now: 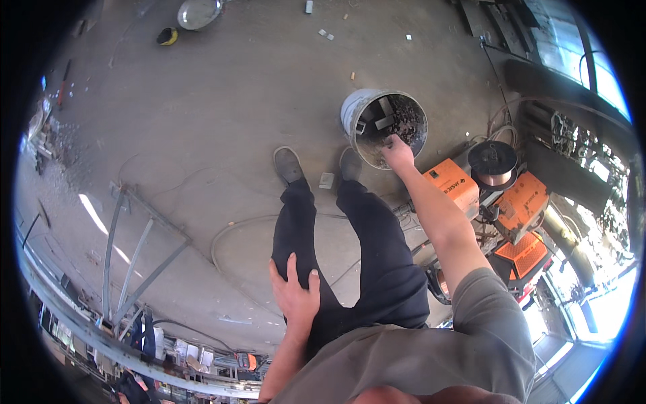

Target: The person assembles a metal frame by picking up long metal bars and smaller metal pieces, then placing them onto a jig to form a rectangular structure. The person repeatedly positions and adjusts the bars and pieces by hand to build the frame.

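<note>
I look down at my own legs in dark trousers and grey shoes on a concrete floor. My right hand reaches into a grey metal bucket that holds several dark metal scraps; its fingers are down among the pieces and I cannot tell whether they grip one. My left hand rests flat on my left thigh, fingers spread, holding nothing.
An orange welding machine with a spool of copper wire stands right of the bucket, with cables on the floor. A grey metal frame lies at the left. A round metal lid and a small yellow thing lie far off.
</note>
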Demonstrator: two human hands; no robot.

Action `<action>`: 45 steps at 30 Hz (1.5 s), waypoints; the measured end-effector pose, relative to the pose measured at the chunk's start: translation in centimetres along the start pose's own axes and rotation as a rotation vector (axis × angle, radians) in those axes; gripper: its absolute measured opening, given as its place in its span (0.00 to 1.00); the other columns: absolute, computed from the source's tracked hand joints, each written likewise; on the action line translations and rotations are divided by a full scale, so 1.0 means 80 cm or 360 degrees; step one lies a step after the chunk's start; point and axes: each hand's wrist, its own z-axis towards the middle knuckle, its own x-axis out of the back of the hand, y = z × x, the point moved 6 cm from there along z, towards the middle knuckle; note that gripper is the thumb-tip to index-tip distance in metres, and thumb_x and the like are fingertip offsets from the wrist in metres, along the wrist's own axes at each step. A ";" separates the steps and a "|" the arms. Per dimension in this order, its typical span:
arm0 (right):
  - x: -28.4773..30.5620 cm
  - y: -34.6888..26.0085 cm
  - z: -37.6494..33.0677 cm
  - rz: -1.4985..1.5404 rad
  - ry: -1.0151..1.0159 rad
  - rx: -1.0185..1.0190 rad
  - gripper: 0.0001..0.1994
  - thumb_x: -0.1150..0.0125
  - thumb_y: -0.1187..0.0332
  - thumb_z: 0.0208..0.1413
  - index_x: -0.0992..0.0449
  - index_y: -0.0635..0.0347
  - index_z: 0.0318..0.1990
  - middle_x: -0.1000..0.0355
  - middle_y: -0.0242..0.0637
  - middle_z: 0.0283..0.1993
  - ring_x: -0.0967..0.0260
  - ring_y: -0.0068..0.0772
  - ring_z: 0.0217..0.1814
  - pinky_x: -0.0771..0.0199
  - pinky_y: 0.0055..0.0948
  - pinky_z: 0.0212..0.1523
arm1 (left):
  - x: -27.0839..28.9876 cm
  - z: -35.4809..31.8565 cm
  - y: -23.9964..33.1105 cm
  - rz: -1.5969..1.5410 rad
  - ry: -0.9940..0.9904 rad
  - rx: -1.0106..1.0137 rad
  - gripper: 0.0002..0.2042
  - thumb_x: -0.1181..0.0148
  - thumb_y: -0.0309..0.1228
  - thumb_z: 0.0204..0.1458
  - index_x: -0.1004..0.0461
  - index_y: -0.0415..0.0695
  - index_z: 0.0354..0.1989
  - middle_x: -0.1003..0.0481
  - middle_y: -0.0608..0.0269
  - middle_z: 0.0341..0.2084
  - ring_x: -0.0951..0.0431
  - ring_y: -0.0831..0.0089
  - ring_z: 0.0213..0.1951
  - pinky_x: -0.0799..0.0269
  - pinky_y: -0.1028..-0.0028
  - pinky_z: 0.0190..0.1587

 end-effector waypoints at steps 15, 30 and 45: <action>-0.169 0.041 0.234 -0.0250 0.0318 0.0098 0.54 0.28 0.45 0.52 0.56 0.50 0.80 0.46 0.68 0.74 0.40 0.72 0.73 0.32 0.54 0.69 | -0.006 0.013 -0.030 0.0096 -0.0062 0.0011 0.32 0.30 0.40 0.49 0.29 0.46 0.65 0.47 0.20 0.70 0.41 0.24 0.68 0.40 0.39 0.67; -0.145 0.076 0.180 0.0019 0.0185 -0.0020 0.29 0.31 0.55 0.59 0.24 0.67 0.61 0.28 0.56 0.65 0.31 0.56 0.67 0.29 0.45 0.64 | 0.018 0.037 0.004 0.0065 0.0020 0.0045 0.32 0.25 0.40 0.44 0.24 0.54 0.62 0.38 0.27 0.65 0.32 0.35 0.64 0.33 0.46 0.63; 0.182 -0.278 -0.535 0.1277 -0.0528 0.0566 0.07 0.32 0.73 0.63 0.25 0.59 0.45 0.26 0.26 0.39 0.33 0.18 0.39 0.29 0.24 0.43 | 0.077 -0.110 0.093 -0.3365 -0.0175 0.0650 0.30 0.36 0.39 0.65 0.40 0.46 0.72 0.27 0.59 0.61 0.27 0.64 0.63 0.37 0.60 0.70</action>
